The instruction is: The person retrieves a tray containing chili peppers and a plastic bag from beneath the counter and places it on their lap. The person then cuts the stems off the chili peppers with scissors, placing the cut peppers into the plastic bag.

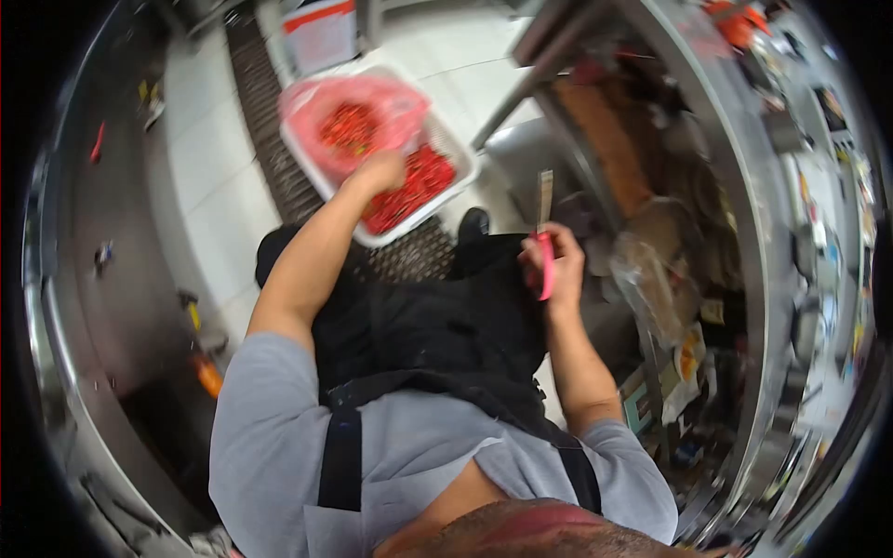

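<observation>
My left hand (pixel 382 173) is closed over the white plastic basket (pixel 307 160), between the pink plastic bag (pixel 406 102) and a heap of red chillies (pixel 419 186). Its fingertips face away from me, so what they grip is hidden. Inside the bag lie more small red chillies (pixel 350 128), cut or whole I cannot tell. Above my right knee, my right hand (pixel 563 265) is closed on pink-handled scissors (pixel 546 265), whose metal blades point away from me.
The basket rests low, beside a dark floor grate (pixel 260 112) on white tiles (pixel 209 177). Behind it is a white box with an orange rim (pixel 321 37). A metal counter (pixel 744 186) with cluttered shelves runs along my right; steel panels (pixel 102 251) stand on my left.
</observation>
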Action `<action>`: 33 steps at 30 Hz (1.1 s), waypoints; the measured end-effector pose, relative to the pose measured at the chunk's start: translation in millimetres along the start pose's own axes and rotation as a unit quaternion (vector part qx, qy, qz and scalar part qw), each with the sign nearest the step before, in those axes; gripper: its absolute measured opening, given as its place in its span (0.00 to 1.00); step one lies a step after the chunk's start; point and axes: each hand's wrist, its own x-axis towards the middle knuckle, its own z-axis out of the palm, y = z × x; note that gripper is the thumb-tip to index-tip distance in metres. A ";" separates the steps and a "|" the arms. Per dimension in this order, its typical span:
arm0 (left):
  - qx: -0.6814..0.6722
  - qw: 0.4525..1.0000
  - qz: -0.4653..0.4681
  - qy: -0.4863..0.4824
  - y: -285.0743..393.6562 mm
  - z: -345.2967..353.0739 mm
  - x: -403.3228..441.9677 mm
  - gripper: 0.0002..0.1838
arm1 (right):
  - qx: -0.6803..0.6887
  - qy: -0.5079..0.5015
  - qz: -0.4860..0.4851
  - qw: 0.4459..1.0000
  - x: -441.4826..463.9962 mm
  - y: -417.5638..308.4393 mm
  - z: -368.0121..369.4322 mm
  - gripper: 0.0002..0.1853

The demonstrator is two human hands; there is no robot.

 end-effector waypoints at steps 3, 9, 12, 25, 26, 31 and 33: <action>-0.158 0.984 -0.018 0.083 -15.9 -16.1 -22.4 0.15 | 0.100 -0.070 -0.060 0.991 35.2 -8.6 25.7 0.16; -0.498 0.838 -0.135 0.176 -64.2 -68.9 -39.7 0.11 | -0.059 -0.177 -0.042 0.982 125.3 -28.9 88.5 0.18; -0.606 0.744 -0.167 0.226 -83.8 -80.8 -44.8 0.11 | 0.045 -0.230 0.022 0.972 151.0 -20.2 133.1 0.21; -0.523 0.807 -0.190 0.199 -110.6 -79.7 -3.6 0.06 | 0.072 -0.336 0.134 0.929 187.1 54.9 243.0 0.26; -0.510 0.818 -0.188 0.187 -112.1 -77.4 1.9 0.06 | 0.062 -0.341 0.136 0.928 191.6 55.2 244.6 0.27; -0.475 0.863 -0.142 0.101 -103.4 -82.1 13.7 0.04 | 0.032 -0.340 0.130 0.931 207.5 45.5 250.9 0.24; -0.468 0.870 -0.138 0.077 -106.0 -83.9 17.0 0.05 | 0.027 -0.333 0.135 0.933 210.8 42.6 253.6 0.23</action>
